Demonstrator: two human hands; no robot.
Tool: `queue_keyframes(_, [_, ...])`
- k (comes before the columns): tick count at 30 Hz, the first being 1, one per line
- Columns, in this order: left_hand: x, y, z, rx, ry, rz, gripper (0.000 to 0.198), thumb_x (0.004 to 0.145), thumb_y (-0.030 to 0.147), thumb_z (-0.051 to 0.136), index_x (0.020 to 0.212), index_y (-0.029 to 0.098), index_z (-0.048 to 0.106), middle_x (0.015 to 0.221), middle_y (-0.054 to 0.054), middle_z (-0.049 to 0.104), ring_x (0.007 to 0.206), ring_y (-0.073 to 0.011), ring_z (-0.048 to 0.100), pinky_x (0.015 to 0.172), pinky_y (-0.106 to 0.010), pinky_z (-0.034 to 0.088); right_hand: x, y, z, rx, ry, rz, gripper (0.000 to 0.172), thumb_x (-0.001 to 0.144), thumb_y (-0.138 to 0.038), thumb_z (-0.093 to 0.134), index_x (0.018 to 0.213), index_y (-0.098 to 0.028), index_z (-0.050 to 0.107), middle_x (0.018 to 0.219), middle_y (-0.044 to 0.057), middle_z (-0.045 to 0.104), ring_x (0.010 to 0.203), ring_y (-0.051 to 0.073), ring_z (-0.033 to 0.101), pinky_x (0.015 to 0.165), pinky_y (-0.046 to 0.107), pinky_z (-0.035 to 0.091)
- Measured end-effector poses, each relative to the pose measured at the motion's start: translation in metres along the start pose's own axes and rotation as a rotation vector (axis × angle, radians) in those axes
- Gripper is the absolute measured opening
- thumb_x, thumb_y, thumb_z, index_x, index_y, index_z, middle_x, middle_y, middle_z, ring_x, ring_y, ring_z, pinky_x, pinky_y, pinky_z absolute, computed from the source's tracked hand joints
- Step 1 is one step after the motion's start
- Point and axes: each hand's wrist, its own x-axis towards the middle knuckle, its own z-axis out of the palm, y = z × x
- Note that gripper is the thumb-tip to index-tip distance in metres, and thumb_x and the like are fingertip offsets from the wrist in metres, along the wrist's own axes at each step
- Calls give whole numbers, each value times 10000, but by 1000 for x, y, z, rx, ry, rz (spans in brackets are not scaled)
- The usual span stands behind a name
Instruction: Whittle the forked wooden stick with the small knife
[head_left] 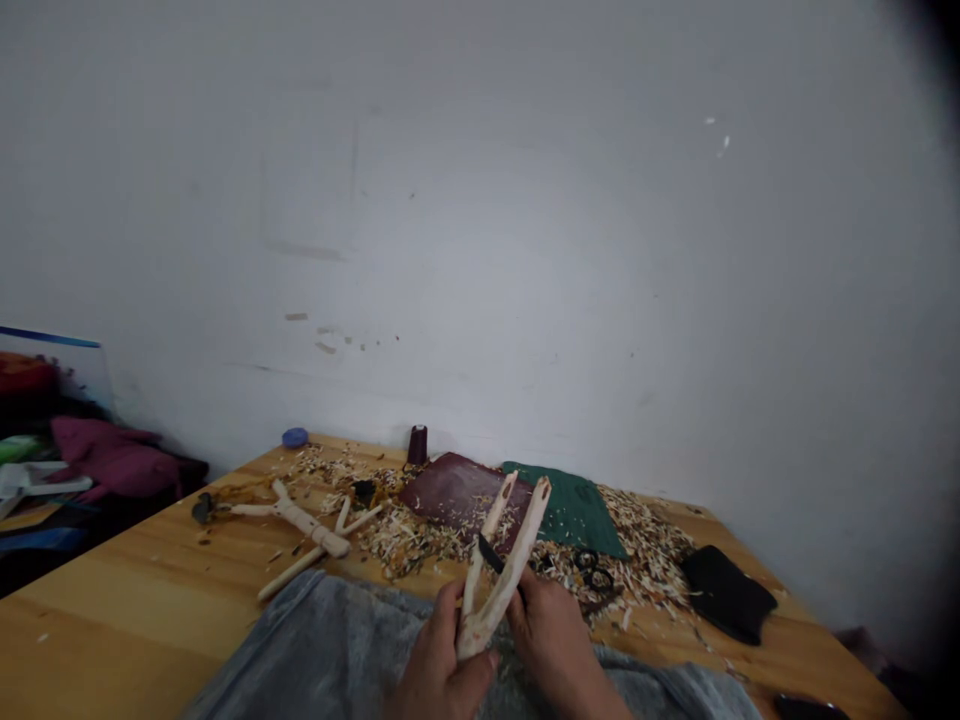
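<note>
Clasping the joined near end of a pale, peeled, Y-shaped wooden fork (516,562) in the head view, the left hand (448,660) is holding it prongs-up near the middle of the scene. The right hand (553,622) is grasping what seems to be the hidden handle of a narrow, black, flat blade (491,555), which is running between the prongs. Trimming the inner side looks like the step in hand; another stroke would be calling for a firm left grip and a careful blade angle. The right prong is partly blocking the blade. Beyond, loose, pale wood shavings (656,548) are crowding around a maroon, flat sheet (444,490) and a green, flat sheet (574,510); pale, jointed wooden sticks (307,525) are lying left.
</note>
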Motion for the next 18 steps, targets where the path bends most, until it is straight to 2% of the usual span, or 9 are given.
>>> queue_keyframes(4, [-2,-3,1,92,26,27,616,729,270,526,1318,175,369,1211,-119,554,1135,-284,492,950,-367,362,0,-3,-1,14,-20,21,303,922,-320,354,996,-227,632,862,68,708,793,209,662,608,240,376])
queue_keyframes(9, [-4,-1,4,264,5,19,676,754,270,442,1376,71,267,1226,-179,548,1107,-267,515,942,-352,355,-2,-7,-3,-65,-41,63,300,911,-325,379,928,-213,656,851,93,708,784,240,667,612,267,399])
queue_keyframes(18, [-5,0,4,342,-53,9,683,768,269,418,1401,87,239,1192,-150,581,1111,-250,525,914,-299,375,-3,-7,0,-133,-29,58,318,921,-326,364,951,-199,654,842,100,702,761,224,664,605,258,414])
